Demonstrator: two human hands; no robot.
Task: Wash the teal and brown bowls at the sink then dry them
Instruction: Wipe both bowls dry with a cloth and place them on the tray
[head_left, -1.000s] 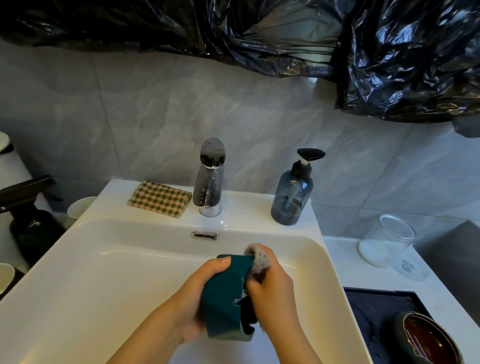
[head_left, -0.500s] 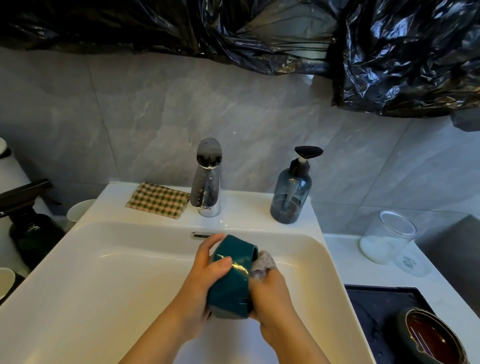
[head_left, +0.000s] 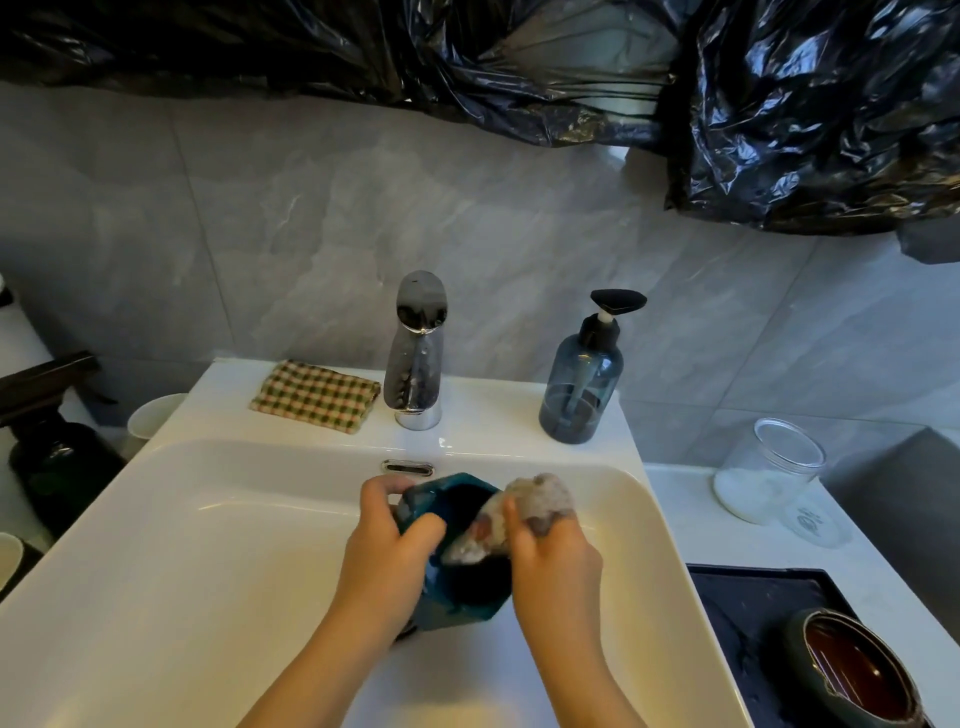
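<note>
No writing can be read anywhere; a faint round mark shows on the clear lid (head_left: 816, 521) lying on the counter, too blurred to make out.

The left hand (head_left: 390, 553) is closed around the rim and outer wall of the teal bowl (head_left: 467, 587), thumb over the edge, holding it tilted above the white sink (head_left: 182, 545) with its opening facing up toward the camera. The right hand (head_left: 553, 558) is closed on a soapy grey sponge (head_left: 524, 512), pressing it against the bowl's right rim. The brown bowl (head_left: 852, 670) sits on a black tray (head_left: 753, 597) at the lower right, partly cut off by the frame edge.

On the sink's back ledge a checked cloth (head_left: 316, 396) lies left of the chrome tap (head_left: 417, 353), and a smoky blue pump bottle (head_left: 582, 387) stands to its right. A clear jar (head_left: 769, 470) with white contents stands on the pale counter (head_left: 691, 514). The wall (head_left: 311, 208) is grey marble-look tile, with crumpled black plastic sheeting (head_left: 779, 104) hanging across the top.

At the far left, dark bottles and white cups are cut off and dim. The bowl's inside is too dark to see into
</note>
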